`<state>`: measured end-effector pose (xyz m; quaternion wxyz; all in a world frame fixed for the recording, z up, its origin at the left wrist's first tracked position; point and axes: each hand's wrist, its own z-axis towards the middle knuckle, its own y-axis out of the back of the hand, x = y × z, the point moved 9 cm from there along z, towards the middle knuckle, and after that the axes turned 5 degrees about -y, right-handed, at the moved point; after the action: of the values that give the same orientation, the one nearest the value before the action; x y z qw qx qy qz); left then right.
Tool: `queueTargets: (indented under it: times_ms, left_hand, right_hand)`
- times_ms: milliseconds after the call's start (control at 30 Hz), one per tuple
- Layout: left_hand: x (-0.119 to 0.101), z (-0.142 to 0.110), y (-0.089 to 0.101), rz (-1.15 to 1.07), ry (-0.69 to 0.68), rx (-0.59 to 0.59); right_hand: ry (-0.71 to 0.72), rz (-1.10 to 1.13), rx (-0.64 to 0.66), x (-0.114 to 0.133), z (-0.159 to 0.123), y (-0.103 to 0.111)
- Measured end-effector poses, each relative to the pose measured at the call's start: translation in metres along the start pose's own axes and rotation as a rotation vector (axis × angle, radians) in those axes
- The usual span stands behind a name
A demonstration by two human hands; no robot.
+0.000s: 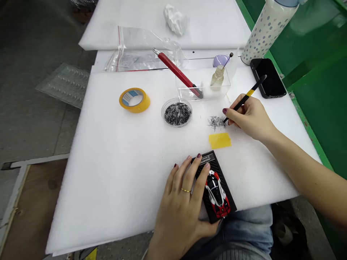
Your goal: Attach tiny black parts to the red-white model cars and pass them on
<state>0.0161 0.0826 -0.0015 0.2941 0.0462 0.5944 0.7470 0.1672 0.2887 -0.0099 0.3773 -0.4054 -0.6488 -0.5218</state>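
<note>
My left hand (pixel 184 202) rests over the left side of a black base that carries a small red, white and black model car (pixel 217 195). Its fingertips lie on the base's far end and its thumb is at the near edge, steadying it. Between the fingers of my right hand (pixel 251 117) is a slim black pen-like tool (pixel 245 97) with a yellow band. The tool's tip touches a loose pile of short black fibres (pixel 216 122) on the white foam. A piece of yellow tape (pixel 220 141) lies just below the pile. More fibres fill a round clear dish (pixel 177 113).
A yellow tape roll (pixel 135 100) lies at left. Behind the dish, a red-handled tool (pixel 176 70) leans on a clear tray (pixel 189 94) holding a small glass bottle (pixel 217 76). A phone (pixel 268 78) and tall dotted bottle (pixel 267 32) stand right, plastic bags (pixel 146 47) behind.
</note>
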Motion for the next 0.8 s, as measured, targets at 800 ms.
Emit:
queueTargets:
  times_ms: [800]
  left_hand:
    - [0.008,0.0,0.007,-0.135,0.051,-0.071]
  right_hand:
    - [0.095,0.377,0.03,0.0,-0.074,0.009]
